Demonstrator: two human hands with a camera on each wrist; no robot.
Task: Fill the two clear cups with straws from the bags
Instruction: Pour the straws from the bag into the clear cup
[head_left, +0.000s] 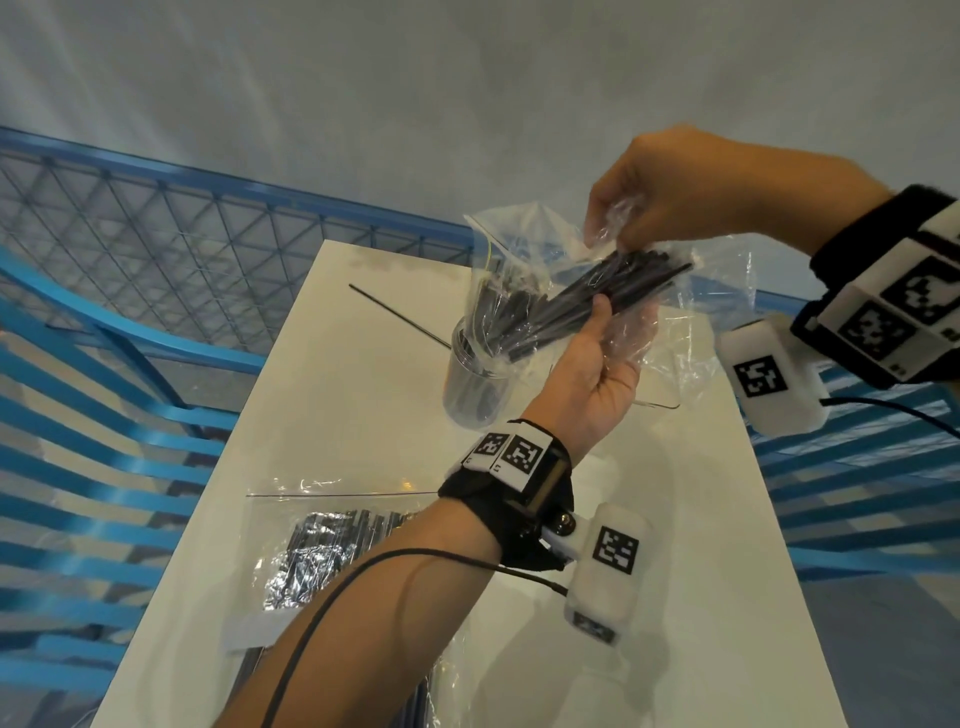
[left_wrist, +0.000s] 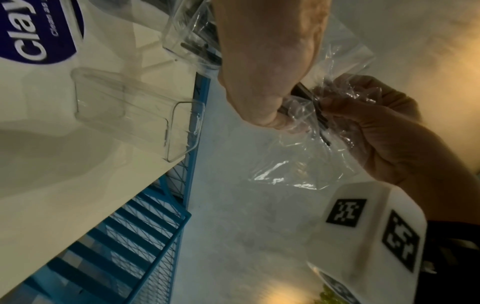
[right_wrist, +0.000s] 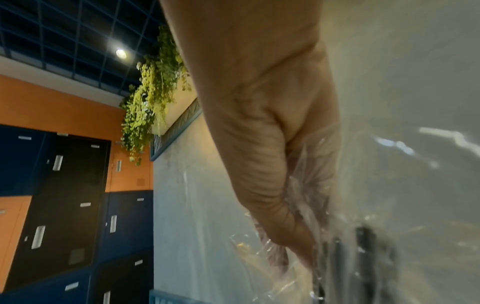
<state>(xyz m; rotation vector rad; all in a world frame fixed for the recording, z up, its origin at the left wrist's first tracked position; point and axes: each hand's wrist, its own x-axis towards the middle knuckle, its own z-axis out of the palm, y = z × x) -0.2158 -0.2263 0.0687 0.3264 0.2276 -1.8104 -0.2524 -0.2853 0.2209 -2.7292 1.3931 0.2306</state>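
Observation:
Above a white table (head_left: 363, 415), I hold a clear bag (head_left: 524, 244) with a bundle of black straws (head_left: 597, 291) tilted down-left, mouth over a clear cup (head_left: 475, 379) that has straws in it. My left hand (head_left: 608, 322) grips the bundle through the plastic, thumb on top. My right hand (head_left: 618, 228) pinches the bag's upper end; the right wrist view shows its fingers (right_wrist: 272, 195) bunching the film. In the left wrist view, an empty second clear cup (left_wrist: 130, 111) stands near the table edge, beside my left hand (left_wrist: 265, 61) and right hand (left_wrist: 376, 123).
A further bag of straws (head_left: 332, 551) lies on the table near me, partly under my left forearm. One loose straw (head_left: 400, 317) lies beyond the cup. Blue slatted seats (head_left: 104, 467) flank the table and a blue mesh fence (head_left: 182, 234) runs behind. A white pack with a blue label (left_wrist: 33, 30) is on the table.

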